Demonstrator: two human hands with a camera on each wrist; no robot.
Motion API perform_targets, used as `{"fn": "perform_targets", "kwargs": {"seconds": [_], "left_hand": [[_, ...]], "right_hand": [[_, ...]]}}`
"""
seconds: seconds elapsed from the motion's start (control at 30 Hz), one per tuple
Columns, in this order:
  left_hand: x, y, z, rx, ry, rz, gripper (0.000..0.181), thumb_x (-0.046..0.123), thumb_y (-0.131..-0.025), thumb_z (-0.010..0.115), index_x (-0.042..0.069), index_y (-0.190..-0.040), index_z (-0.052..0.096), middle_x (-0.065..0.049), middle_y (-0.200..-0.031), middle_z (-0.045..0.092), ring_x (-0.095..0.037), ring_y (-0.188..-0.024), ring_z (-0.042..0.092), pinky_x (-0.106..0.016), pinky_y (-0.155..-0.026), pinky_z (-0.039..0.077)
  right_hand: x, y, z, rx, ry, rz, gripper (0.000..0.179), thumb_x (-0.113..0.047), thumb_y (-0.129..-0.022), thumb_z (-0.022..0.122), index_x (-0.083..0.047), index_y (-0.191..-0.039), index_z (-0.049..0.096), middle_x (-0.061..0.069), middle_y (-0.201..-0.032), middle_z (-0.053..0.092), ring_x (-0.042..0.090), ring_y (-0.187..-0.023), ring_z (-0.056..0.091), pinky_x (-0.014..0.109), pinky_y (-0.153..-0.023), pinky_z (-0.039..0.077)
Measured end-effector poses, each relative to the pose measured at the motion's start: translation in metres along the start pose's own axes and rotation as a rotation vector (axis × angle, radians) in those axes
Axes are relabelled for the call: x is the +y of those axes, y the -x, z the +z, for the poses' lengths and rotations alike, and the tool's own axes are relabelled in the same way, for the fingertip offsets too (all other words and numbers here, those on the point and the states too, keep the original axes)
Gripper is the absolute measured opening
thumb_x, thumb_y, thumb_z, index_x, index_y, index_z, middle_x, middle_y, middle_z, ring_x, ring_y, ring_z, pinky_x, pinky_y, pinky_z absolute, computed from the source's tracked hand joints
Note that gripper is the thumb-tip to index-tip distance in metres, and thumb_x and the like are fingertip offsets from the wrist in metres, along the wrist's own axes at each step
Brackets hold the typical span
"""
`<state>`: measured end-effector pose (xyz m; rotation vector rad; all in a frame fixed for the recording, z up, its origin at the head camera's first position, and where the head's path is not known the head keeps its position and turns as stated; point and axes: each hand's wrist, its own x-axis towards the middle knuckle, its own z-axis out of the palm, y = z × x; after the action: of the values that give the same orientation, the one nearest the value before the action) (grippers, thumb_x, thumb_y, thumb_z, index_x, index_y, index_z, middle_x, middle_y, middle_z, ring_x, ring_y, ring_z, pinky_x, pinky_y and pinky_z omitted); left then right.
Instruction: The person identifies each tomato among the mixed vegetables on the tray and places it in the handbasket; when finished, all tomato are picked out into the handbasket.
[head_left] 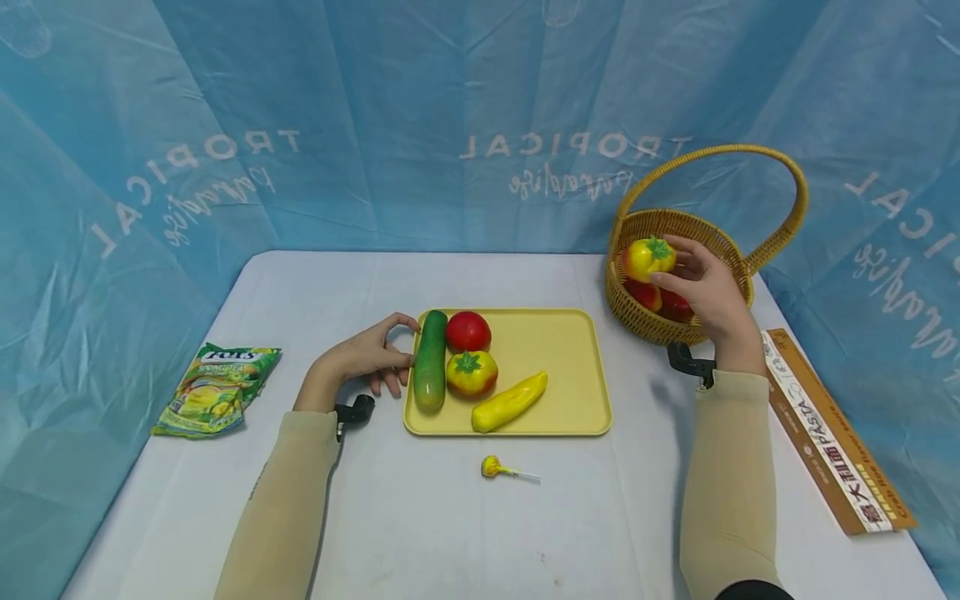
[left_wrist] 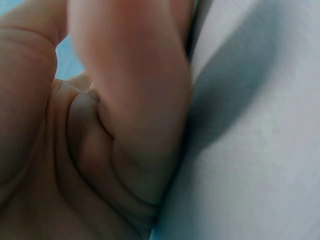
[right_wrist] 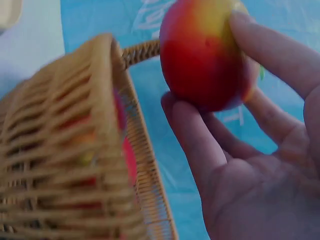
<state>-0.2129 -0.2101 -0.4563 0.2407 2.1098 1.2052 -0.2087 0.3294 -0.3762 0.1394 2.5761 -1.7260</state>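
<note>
My right hand (head_left: 708, 292) pinches a yellow-and-red fruit (head_left: 648, 259) with a green leafy top, above the wicker basket (head_left: 637, 312). In the right wrist view, the thumb and fingertips hold the fruit (right_wrist: 205, 55) beside the basket's rim. Red fruits (head_left: 675, 306) lie inside the basket. At the left edge of the yellow tray (head_left: 555, 350) is my left hand (head_left: 367, 354), fingers loosely bent, fingertips close to a cucumber (head_left: 431, 362). Also on the tray are a red tomato (head_left: 468, 332), a similar yellow-and-red fruit (head_left: 472, 374) and a yellow pepper (head_left: 510, 402).
A wrapped lollipop (head_left: 492, 467) lies in front of the tray. To the far left is a green candy bag (head_left: 217, 390); a long brown pasta box (head_left: 836, 433) lies along the right edge. The basket's tall handle (head_left: 798, 192) arches up behind the right hand.
</note>
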Motion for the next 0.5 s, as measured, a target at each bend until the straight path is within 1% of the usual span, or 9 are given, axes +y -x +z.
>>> {"fn": "perform_targets", "kwargs": {"seconds": [0.07,0.1,0.17,0.3,0.4,0.5], "left_hand": [[0.0,0.0,0.0,-0.001,0.002,-0.001,0.06,0.024,-0.101,0.069,0.026,-0.15,0.033,-0.014,-0.082,0.077,-0.025,-0.06,0.075,-0.033,-0.049,0.058],[0.0,0.0,0.0,0.0,0.001,0.0,0.06,0.024,-0.101,0.069,0.026,-0.15,0.033,-0.014,-0.082,0.077,-0.025,-0.06,0.075,-0.033,-0.049,0.058],[0.001,0.0,0.0,0.004,-0.001,0.003,0.06,0.024,-0.101,0.069,0.026,-0.15,0.033,-0.014,-0.082,0.077,-0.025,-0.06,0.075,-0.033,-0.048,0.058],[0.001,0.0,0.0,0.003,0.002,0.006,0.059,0.023,-0.101,0.069,0.026,-0.149,0.034,-0.014,-0.082,0.077,-0.024,-0.059,0.075,-0.033,-0.048,0.058],[0.001,0.0,0.001,-0.001,0.009,0.003,0.06,0.023,-0.101,0.068,0.026,-0.149,0.034,-0.014,-0.082,0.077,-0.025,-0.059,0.075,-0.033,-0.048,0.058],[0.001,0.0,0.002,0.0,0.012,0.0,0.059,0.022,-0.101,0.069,0.026,-0.149,0.034,-0.014,-0.082,0.077,-0.025,-0.059,0.075,-0.032,-0.048,0.057]], "right_hand": [[0.005,-0.003,-0.002,0.046,-0.015,0.02,0.078,-0.041,-0.098,0.076,-0.035,-0.165,0.036,0.012,-0.166,0.039,0.027,-0.148,0.044,0.05,-0.125,0.04],[0.007,-0.004,-0.003,0.072,-0.022,0.029,0.078,-0.04,-0.098,0.076,-0.036,-0.165,0.036,0.012,-0.167,0.039,0.028,-0.149,0.044,0.053,-0.126,0.038],[0.01,-0.006,-0.003,0.133,-0.036,0.05,0.077,-0.04,-0.098,0.076,-0.038,-0.164,0.037,0.012,-0.169,0.038,0.028,-0.15,0.043,0.053,-0.128,0.036],[0.014,-0.009,-0.004,0.247,-0.069,0.094,0.076,-0.036,-0.099,0.076,-0.039,-0.164,0.036,0.009,-0.17,0.037,0.026,-0.151,0.041,0.049,-0.13,0.035],[0.018,-0.01,-0.006,0.289,-0.075,0.124,0.076,-0.033,-0.1,0.075,-0.039,-0.164,0.035,0.009,-0.171,0.037,0.025,-0.152,0.04,0.048,-0.13,0.035],[0.023,-0.013,-0.006,0.289,-0.061,0.14,0.077,-0.034,-0.1,0.075,-0.039,-0.165,0.034,0.009,-0.172,0.035,0.028,-0.155,0.039,0.049,-0.13,0.034]]}}
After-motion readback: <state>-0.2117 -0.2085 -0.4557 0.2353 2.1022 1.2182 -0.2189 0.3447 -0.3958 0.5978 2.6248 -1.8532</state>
